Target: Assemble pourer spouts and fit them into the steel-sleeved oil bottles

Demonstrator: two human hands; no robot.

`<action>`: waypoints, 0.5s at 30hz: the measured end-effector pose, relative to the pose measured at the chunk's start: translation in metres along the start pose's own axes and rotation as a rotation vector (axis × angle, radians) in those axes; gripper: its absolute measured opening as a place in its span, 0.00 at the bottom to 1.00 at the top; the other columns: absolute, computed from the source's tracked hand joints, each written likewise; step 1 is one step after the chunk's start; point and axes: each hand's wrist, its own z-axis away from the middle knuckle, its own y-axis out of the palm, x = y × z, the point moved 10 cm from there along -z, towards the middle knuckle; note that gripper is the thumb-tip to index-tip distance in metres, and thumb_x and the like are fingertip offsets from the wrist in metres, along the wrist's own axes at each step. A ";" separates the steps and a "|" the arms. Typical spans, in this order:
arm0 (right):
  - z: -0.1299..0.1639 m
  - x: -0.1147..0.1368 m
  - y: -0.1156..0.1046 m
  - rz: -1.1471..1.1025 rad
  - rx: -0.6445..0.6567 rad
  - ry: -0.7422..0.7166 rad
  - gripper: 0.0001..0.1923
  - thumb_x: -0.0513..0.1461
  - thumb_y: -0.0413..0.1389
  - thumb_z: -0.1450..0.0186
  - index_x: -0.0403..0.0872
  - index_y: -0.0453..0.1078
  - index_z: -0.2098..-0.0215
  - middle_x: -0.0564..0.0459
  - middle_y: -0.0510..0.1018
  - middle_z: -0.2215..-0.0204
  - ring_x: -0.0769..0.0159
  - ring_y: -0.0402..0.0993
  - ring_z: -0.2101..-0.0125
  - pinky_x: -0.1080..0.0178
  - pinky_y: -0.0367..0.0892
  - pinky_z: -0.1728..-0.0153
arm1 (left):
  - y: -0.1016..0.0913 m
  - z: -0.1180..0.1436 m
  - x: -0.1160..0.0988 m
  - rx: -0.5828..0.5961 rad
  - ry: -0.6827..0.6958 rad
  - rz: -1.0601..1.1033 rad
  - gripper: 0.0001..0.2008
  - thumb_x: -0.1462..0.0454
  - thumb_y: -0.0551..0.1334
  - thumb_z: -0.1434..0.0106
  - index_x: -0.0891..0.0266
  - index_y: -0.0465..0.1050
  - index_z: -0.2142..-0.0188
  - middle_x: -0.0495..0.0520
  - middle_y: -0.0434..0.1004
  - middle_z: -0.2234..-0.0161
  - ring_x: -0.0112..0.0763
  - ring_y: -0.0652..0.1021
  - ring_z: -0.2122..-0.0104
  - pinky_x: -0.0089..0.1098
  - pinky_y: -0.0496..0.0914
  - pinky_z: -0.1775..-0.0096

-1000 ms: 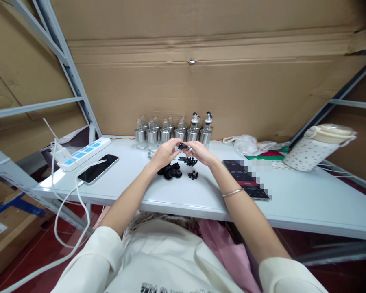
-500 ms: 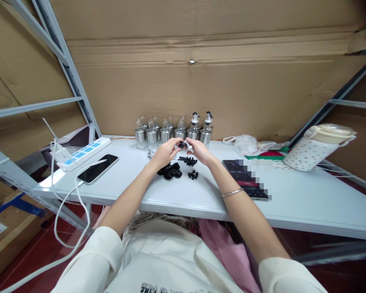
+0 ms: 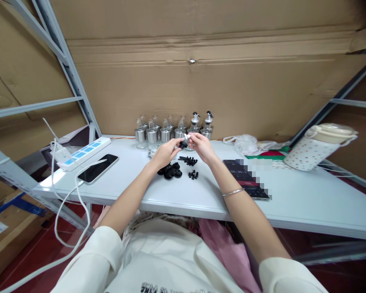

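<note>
In front of the bottles my left hand (image 3: 167, 152) is closed on the black ribbed base of a pour spout (image 3: 183, 144). My right hand (image 3: 203, 146) pinches at its silver upper end, so both hands meet on the one piece. Several glass bottles (image 3: 152, 135) with steel sleeves stand in rows behind; two at the right carry silver spouts (image 3: 209, 117) with black flip caps. Below my hands lie black round stoppers (image 3: 171, 171), thin black tubes (image 3: 189, 161) and small black caps (image 3: 193, 175). Clear and silver pieces (image 3: 151, 153) are partly hidden behind my left hand.
On the left are a power strip (image 3: 85, 154) and a phone (image 3: 99, 168) with a white cable (image 3: 58, 221). A phone with a timer (image 3: 242, 179) lies right of my right forearm. Farther right are a plastic bag (image 3: 247, 144) and a dotted bottle (image 3: 319, 148). Cardboard (image 3: 201, 89) stands behind.
My right hand has moved slightly up and away from the body, and its grip has shifted to the spout's silver end. The spout now points more upward. My left hand stays nearly in place.
</note>
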 end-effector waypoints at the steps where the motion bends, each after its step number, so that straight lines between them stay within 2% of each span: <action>1: 0.000 0.000 0.001 -0.003 0.006 0.002 0.16 0.48 0.64 0.48 0.46 0.69 0.68 0.60 0.65 0.79 0.75 0.62 0.78 0.68 0.60 0.74 | 0.000 0.000 0.000 -0.002 0.000 0.000 0.15 0.65 0.54 0.34 0.62 0.63 0.47 0.55 0.72 0.59 0.30 0.76 0.65 0.31 0.70 0.58; 8: -0.001 0.002 -0.003 -0.040 -0.056 -0.011 0.08 0.41 0.57 0.40 0.44 0.69 0.73 0.60 0.62 0.84 0.76 0.57 0.82 0.69 0.56 0.78 | 0.000 0.000 0.001 0.003 -0.006 -0.012 0.15 0.66 0.54 0.34 0.62 0.63 0.48 0.55 0.72 0.59 0.30 0.76 0.64 0.32 0.70 0.57; 11: -0.001 0.004 -0.004 -0.069 -0.063 -0.025 0.08 0.38 0.55 0.38 0.44 0.69 0.74 0.61 0.59 0.85 0.77 0.54 0.83 0.70 0.53 0.80 | 0.000 0.000 0.001 0.004 0.000 -0.010 0.15 0.66 0.53 0.34 0.62 0.63 0.48 0.55 0.72 0.59 0.30 0.76 0.64 0.32 0.70 0.57; 15: -0.002 0.007 -0.003 -0.044 -0.055 -0.046 0.10 0.40 0.55 0.37 0.45 0.67 0.75 0.62 0.55 0.85 0.76 0.50 0.84 0.70 0.51 0.82 | 0.001 0.000 0.001 0.005 0.004 -0.008 0.15 0.66 0.53 0.34 0.62 0.63 0.47 0.55 0.71 0.59 0.30 0.76 0.64 0.31 0.70 0.57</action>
